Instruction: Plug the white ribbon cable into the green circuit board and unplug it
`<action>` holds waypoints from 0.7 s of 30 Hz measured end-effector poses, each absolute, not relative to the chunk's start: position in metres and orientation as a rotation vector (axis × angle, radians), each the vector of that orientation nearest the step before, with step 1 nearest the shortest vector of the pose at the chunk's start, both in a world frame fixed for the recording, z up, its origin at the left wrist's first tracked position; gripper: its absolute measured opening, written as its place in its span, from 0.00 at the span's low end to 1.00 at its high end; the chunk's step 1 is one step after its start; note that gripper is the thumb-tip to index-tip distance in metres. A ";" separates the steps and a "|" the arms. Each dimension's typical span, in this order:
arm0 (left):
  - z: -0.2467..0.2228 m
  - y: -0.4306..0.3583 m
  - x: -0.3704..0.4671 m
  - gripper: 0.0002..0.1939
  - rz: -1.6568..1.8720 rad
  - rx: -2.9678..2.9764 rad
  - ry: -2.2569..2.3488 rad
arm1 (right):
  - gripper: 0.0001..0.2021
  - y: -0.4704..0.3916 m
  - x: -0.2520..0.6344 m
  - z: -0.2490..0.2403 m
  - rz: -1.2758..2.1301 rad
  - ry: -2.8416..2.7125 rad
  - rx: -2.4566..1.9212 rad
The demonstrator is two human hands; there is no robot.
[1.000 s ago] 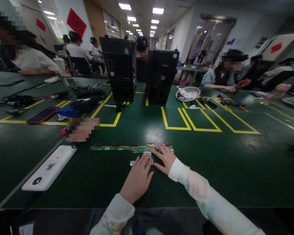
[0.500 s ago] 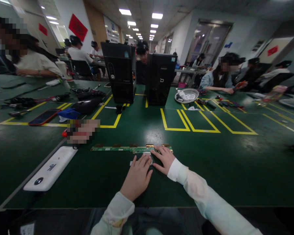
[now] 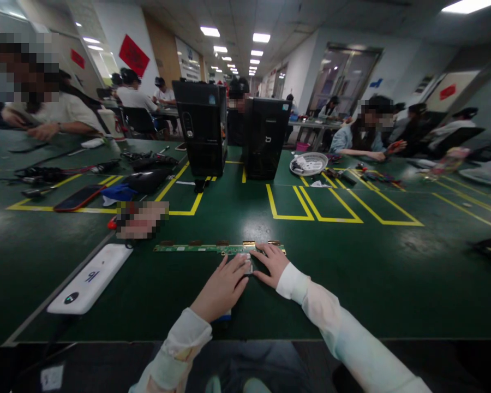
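Observation:
A long, narrow green circuit board (image 3: 188, 248) lies across the table in front of me, with brownish-gold tabs along its far edge. My left hand (image 3: 221, 286) is over a flat, pale ribbon cable (image 3: 247, 266), its fingers closed on the part near the board. A blue-tipped end (image 3: 226, 316) shows below that hand; the cable's middle is hidden under the palm. The fingertips of my right hand (image 3: 274, 266) rest on the board's right part. Its fingers are spread and the thumb points toward the cable. Whether the cable sits in the board's connector I cannot tell.
A white power bank-like device (image 3: 90, 281) lies at left, near a phone (image 3: 77, 197) and cables (image 3: 65, 170). Two black computer towers (image 3: 202, 131) (image 3: 265, 139) stand ahead. A white basket (image 3: 309, 164) is to their right. Other people sit around the room.
My left hand has shifted slightly left and turned with the cable, whose blue-tipped end now shows below it. My right hand stays on the board. The view has tilted a little.

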State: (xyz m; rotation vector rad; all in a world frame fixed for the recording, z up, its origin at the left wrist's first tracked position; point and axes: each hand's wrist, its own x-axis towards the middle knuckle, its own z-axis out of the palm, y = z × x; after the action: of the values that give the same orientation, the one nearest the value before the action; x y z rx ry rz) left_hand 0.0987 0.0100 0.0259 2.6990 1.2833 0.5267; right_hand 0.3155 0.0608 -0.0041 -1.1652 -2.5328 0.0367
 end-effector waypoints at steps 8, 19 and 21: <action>0.022 0.002 0.049 0.20 0.679 2.526 1.624 | 0.29 0.061 0.318 -0.007 0.055 -2.530 -1.156; 0.006 -0.005 0.021 0.18 0.727 2.511 1.785 | 0.20 0.060 0.312 -0.001 0.061 -2.521 -0.925; 0.006 -0.004 0.022 0.18 0.718 2.516 1.784 | 0.21 0.057 0.309 0.003 0.094 -2.564 -0.895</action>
State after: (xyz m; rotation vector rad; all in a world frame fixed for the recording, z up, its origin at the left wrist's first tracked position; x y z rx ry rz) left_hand 0.0224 -0.0042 0.0057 2.5161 1.7843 0.7183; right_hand 0.3094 0.0573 0.0033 -0.8950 -2.5644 0.0935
